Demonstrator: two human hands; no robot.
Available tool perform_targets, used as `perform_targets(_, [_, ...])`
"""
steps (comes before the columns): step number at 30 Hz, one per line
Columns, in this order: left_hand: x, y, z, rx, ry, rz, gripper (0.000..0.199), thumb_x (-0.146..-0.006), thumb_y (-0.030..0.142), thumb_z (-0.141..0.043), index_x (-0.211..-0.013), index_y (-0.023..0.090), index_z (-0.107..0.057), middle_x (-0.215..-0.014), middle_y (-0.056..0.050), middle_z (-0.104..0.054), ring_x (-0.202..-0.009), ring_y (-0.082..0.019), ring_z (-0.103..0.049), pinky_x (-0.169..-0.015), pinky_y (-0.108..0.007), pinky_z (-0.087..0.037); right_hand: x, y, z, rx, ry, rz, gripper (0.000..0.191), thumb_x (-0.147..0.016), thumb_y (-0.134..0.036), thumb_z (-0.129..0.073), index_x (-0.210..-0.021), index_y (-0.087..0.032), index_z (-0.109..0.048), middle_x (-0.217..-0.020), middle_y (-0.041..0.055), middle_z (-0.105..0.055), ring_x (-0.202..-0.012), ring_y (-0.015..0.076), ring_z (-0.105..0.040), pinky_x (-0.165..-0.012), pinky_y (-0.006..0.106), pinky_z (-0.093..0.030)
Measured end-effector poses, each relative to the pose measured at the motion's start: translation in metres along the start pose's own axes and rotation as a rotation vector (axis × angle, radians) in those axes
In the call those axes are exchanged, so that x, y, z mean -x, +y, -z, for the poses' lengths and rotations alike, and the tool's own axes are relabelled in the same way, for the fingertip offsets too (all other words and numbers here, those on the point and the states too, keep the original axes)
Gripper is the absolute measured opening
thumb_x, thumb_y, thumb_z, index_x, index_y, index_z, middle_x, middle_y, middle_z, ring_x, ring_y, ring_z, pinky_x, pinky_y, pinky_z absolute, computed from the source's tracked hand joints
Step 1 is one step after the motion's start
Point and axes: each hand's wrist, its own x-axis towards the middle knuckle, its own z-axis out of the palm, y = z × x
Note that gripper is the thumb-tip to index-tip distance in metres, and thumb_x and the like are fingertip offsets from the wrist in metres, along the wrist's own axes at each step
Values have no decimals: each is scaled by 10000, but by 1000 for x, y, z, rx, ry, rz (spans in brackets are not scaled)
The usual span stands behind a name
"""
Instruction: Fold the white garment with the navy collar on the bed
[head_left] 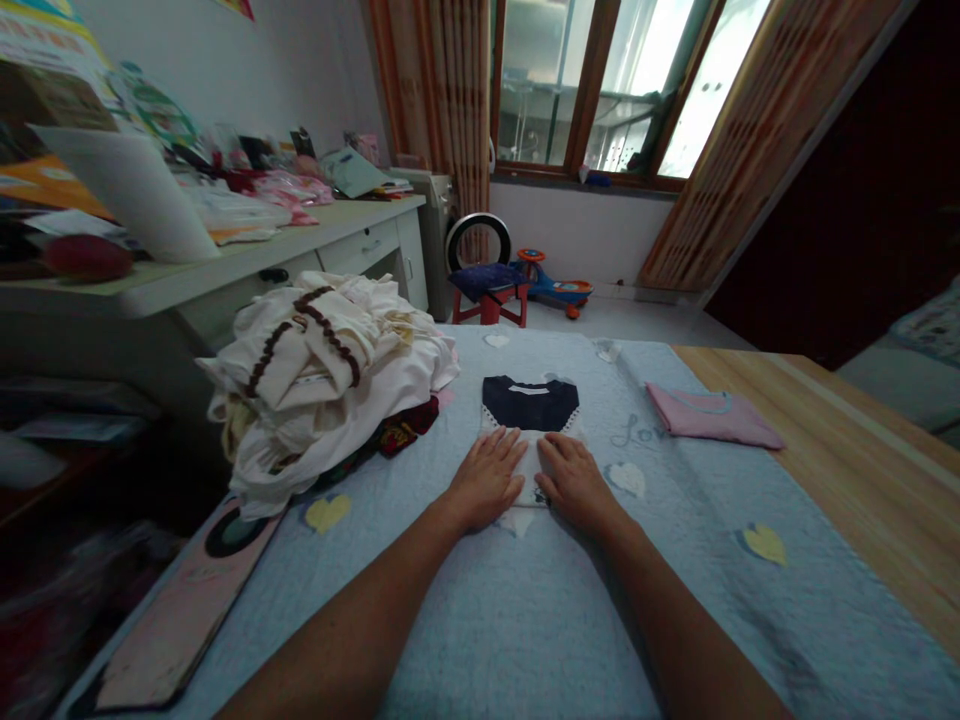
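Observation:
A small folded garment (531,404), with a navy top part and a white lower part, lies flat on the blue heart-patterned cloth (525,610). My left hand (489,478) rests palm down on its left side, fingers stretched out. On its right side lies my right hand (576,480), also flat with the fingers spread. A strip of white fabric shows between the two hands. Both hands press on the garment without gripping it, and they hide part of its lower half.
A heap of white clothes (337,370) is at the left, beside a long pink board-like object (195,600). A folded pink garment (716,415) lies at the right, near bare wood (862,430). Beyond are a cluttered desk (367,215) and a red stool (490,308).

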Motion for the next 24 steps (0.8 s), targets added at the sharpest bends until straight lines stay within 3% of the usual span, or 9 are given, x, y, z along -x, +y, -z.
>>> perform_targets(7, [1, 2, 4, -13, -9, 9, 547, -983, 362, -406, -1509, 223, -357, -1627, -68, -283, -1514, -250, -187, -1218, -462, -201, 3, 0, -1, 25, -87, 10, 650, -916, -415, -533, -1460, -73, -433, -1533, 191, -403, -1426, 305, -336, -1185, 454, -265])
perform_targets(13, [1, 1, 3, -12, 8, -1, 558, -977, 366, -415, -1514, 228, -351, -1629, -66, -279, -1510, -282, -191, -1211, -485, -209, 5, -1, 1, 41, -148, -12, 730, -932, -532, -471, -1521, -114, -358, -1598, 165, -302, -1480, 294, -257, -1199, 472, -219])
perform_targets(24, [2, 2, 7, 18, -34, 22, 579, -974, 406, -417, -1524, 240, -340, -1642, -48, -244, -1524, -287, -121, -1222, -469, -172, 7, 9, -1, 37, -196, -9, 755, -917, -539, -486, -1548, -160, -315, -1635, 145, -195, -1510, 311, -159, -1205, 514, -180])
